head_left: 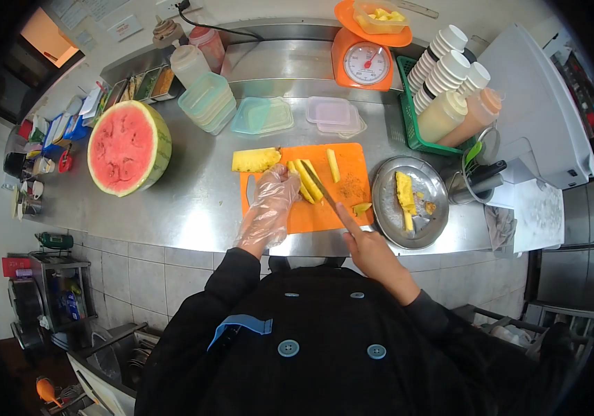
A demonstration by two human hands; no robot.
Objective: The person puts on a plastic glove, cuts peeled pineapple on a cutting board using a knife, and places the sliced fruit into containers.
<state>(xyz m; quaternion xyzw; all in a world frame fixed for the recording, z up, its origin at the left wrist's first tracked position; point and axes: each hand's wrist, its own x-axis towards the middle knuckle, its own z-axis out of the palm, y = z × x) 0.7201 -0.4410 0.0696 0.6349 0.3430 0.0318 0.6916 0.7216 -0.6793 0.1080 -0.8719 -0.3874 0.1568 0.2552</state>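
**On the orange cutting board (304, 220): pineapple strips (303, 183) at the knife (323, 190)**

At the front edge of the bench (186, 201), the cutting board carries the pineapple strips near its middle. The left hand (273, 199), in a clear plastic glove, is placed at the left side of the strips. Its fingers are bent and close together; whether they clamp the strips or only press against them cannot be told. The right hand (372, 254), bare, has its fingers closed around the knife handle. The blade points away from the person and lies along the right side of the strips.

A larger pineapple piece (255, 160) lies at the board's far left corner. A single pineapple strip (333, 166) lies apart, right of the blade.

Right of the board, a round metal tray (388, 201) holds further pineapple pieces (405, 193). Behind the board, flat plastic lids (263, 115) lie beside stacked plastic containers (207, 104). A cut watermelon (124, 148) stands to the left, its red face exposed. At the rear, an orange dial scale (344, 64) supports a plastic container (380, 24) of yellow pieces.
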